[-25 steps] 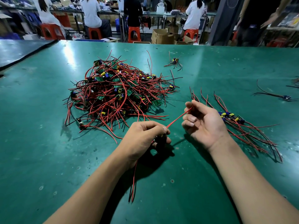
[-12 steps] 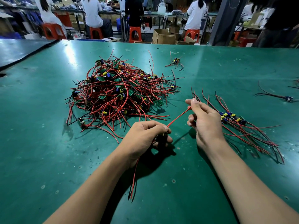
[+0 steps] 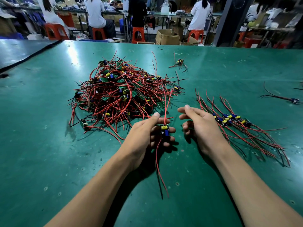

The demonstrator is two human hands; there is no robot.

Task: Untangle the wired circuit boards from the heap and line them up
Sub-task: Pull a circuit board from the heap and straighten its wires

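Note:
A heap of small green circuit boards (image 3: 121,94) tangled in red and black wires lies on the green table (image 3: 41,145), left of centre. In front of it my left hand (image 3: 144,136) holds one circuit board (image 3: 164,131) with a yellow and a blue capacitor against its curled fingers, thumb raised. One red lead of that board stands up towards the heap, and the others hang down over the table. My right hand (image 3: 200,126) hovers just right of the board, fingers loosely spread and holding nothing. Right of that hand, a row of lined-up boards (image 3: 229,119) lies with wires fanned out.
A stray wired board (image 3: 179,61) lies beyond the heap, another (image 3: 294,100) near the right edge. A second table (image 3: 19,51) adjoins at the far left. Behind the far edge, people sit on red stools (image 3: 137,36) beside cardboard boxes (image 3: 167,36).
My right hand has let go of the red wire it was pulling taut and spread its fingers. My left hand has turned palm-up, showing the board, and the freed wire now stands upright.

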